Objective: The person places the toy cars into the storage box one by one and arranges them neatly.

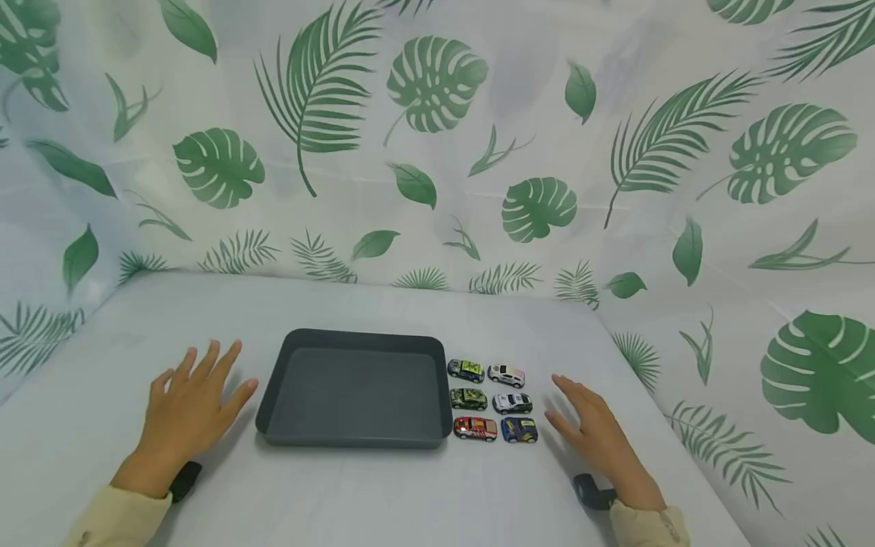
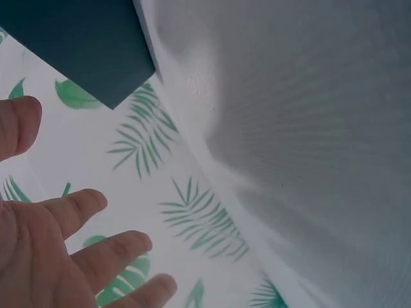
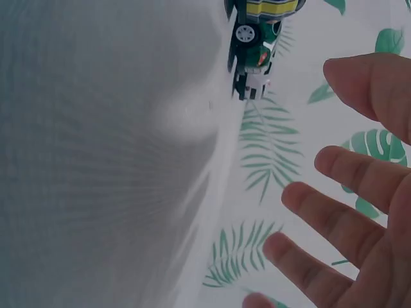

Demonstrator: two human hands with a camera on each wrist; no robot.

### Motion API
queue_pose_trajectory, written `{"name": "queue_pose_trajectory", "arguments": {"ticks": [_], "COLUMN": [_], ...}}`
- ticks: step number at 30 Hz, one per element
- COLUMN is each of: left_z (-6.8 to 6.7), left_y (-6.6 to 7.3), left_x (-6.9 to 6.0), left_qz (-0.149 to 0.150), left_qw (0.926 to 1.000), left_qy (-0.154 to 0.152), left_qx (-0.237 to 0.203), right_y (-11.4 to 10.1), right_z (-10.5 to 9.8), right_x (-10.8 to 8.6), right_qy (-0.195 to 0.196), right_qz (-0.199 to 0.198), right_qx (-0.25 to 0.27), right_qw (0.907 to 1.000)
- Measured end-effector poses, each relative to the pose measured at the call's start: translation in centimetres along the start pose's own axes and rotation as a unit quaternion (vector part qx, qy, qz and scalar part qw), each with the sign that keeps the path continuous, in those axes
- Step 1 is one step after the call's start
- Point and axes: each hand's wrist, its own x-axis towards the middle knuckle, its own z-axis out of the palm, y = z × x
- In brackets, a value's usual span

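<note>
Several small toy cars stand in two columns just right of a dark grey rectangular tray [image 1: 355, 439]. In the left column are a blue and yellow-green car [image 1: 466, 370], a green camouflage car [image 1: 469, 399] and a red car [image 1: 475, 428]. A white car [image 1: 506, 375], a white and dark green car [image 1: 512, 403] and a dark blue car [image 1: 519, 430] make up the right column. My left hand [image 1: 187, 410], fingers spread, is left of the tray and holds nothing. To the right of the cars, my right hand [image 1: 593, 429] has its fingers extended, touching none of them.
The tray's inside shows a bare floor. A white cloth [image 1: 369, 501] covers the table. Behind and at the sides hangs a white curtain [image 1: 478, 99] printed with green leaves. Each wrist bears a dark strapped device [image 1: 595, 492].
</note>
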Motion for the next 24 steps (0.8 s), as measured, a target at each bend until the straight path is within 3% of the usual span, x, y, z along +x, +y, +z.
{"name": "queue_pose_trajectory", "arguments": {"ticks": [7,16,24], "left_z": [-0.1,-0.7,-1.0], "left_y": [0.0,-0.2,-0.7], "left_x": [0.1,0.5,1.6], "left_qz": [0.025,0.067,0.1], "left_qw": [0.9996,0.9966,0.9867], "left_qy": [-0.012,-0.035,-0.089], "left_qx": [-0.002,-0.031,-0.092], "right_y": [0.0,0.7,1.1], "right_z": [-0.6,-0.9,-1.0], "right_x": [0.4,1.5,3.1], "right_qy": [-0.022,-0.04,-0.067], "right_qz": [-0.014,-0.04,-0.044], "right_qx": [0.026,0.096,0.147], "right_qw": [0.9993,0.9937,0.9859]}}
